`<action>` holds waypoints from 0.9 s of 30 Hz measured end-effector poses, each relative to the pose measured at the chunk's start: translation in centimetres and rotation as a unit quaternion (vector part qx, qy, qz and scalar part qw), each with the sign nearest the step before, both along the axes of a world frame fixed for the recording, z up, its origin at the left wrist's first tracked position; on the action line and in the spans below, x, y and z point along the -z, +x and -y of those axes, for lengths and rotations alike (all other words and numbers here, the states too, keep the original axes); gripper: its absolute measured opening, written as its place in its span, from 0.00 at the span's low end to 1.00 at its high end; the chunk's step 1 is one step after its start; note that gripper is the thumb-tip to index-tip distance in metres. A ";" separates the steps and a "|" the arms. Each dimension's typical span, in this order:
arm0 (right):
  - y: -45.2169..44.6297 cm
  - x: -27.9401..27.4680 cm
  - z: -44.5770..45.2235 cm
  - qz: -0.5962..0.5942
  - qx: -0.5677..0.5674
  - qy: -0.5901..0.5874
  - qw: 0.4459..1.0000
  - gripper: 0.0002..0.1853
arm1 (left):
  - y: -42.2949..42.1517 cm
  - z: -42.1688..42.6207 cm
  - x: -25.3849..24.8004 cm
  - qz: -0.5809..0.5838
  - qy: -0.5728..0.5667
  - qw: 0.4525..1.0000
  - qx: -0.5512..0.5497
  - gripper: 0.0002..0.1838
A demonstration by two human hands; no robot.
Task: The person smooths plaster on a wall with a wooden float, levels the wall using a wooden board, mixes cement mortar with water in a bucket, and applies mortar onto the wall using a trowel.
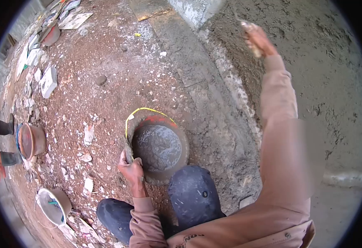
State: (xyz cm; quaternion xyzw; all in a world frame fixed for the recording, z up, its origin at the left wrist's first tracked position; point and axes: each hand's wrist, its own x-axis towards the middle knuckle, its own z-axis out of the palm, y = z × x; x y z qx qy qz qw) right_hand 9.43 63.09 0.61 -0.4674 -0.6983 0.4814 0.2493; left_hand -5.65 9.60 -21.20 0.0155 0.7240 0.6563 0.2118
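A round bucket [158,144] holding wet grey mortar stands on the ground just ahead of my knees. My left hand [132,167] is closed on its left rim, near the end of a yellow strip [148,109] that arcs around the far side. Out at the upper right, my right hand [256,38] is wrapped round the pale handle of a tool [237,15], whose far end is blurred. Beneath that hand lies rough wet mortar [313,70].
Buckets stand at the left [38,140], lower left [57,202] and upper left [50,34]. Another person's boots [8,158] show at the left edge. A concrete strip [205,87] runs between gravelly soil and wet mortar. A white block [48,82] lies left.
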 end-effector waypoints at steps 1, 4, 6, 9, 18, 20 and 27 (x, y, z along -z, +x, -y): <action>1.0 -2.7 2.6 0.076 -0.035 0.024 0.996 0.25 | 0.0 0.1 0.4 -0.002 -0.002 1.000 0.004 0.33; 3.6 -6.3 10.4 0.244 -0.175 0.109 0.948 0.24 | 0.0 0.1 0.9 -0.002 -0.013 1.000 0.025 0.34; 4.9 -3.9 15.5 0.319 -0.319 0.180 0.874 0.23 | 0.7 -0.6 -0.1 0.011 -0.006 1.000 0.027 0.35; 5.7 5.8 23.6 0.429 -0.453 0.228 0.748 0.15 | 1.5 -1.2 1.3 -0.031 0.026 0.998 0.051 0.36; 11.4 25.5 37.1 0.223 -0.426 0.057 0.875 0.16 | 1.4 1.2 0.7 -0.058 -0.038 0.995 0.074 0.34; 10.2 21.4 36.4 0.204 -0.380 -0.027 0.902 0.17 | 0.5 1.6 1.5 -0.047 -0.015 0.997 0.066 0.31; 6.2 13.0 34.4 0.180 -0.392 0.271 0.860 0.20 | -0.2 1.7 1.8 0.010 0.019 1.000 0.012 0.31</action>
